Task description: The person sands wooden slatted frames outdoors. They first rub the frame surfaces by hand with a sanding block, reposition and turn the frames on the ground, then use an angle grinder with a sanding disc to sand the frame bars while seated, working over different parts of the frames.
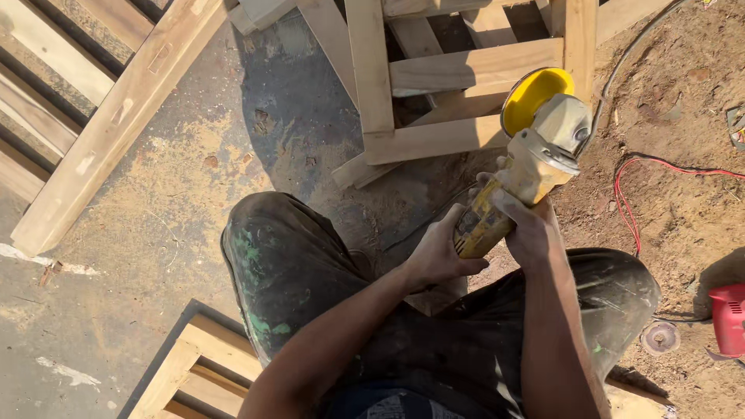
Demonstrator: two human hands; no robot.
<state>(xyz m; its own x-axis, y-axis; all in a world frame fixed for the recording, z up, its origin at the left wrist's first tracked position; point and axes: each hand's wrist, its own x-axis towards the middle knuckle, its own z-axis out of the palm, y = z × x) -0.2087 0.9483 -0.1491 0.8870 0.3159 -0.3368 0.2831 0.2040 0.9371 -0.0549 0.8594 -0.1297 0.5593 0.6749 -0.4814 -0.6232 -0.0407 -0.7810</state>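
I hold a yellow angle grinder with both hands above my knees. My left hand wraps the rear of its yellow body. My right hand grips the body further forward, just behind the grey gear head. The grinder's yellow disc points away from me and sits against a pale wooden frame standing on the ground ahead. A black cable runs off from the grinder towards the upper right.
Long timber beams lie at the upper left. A wooden frame lies beneath my left knee. A red wire, a red power tool and a loose round disc lie on the sandy ground at right.
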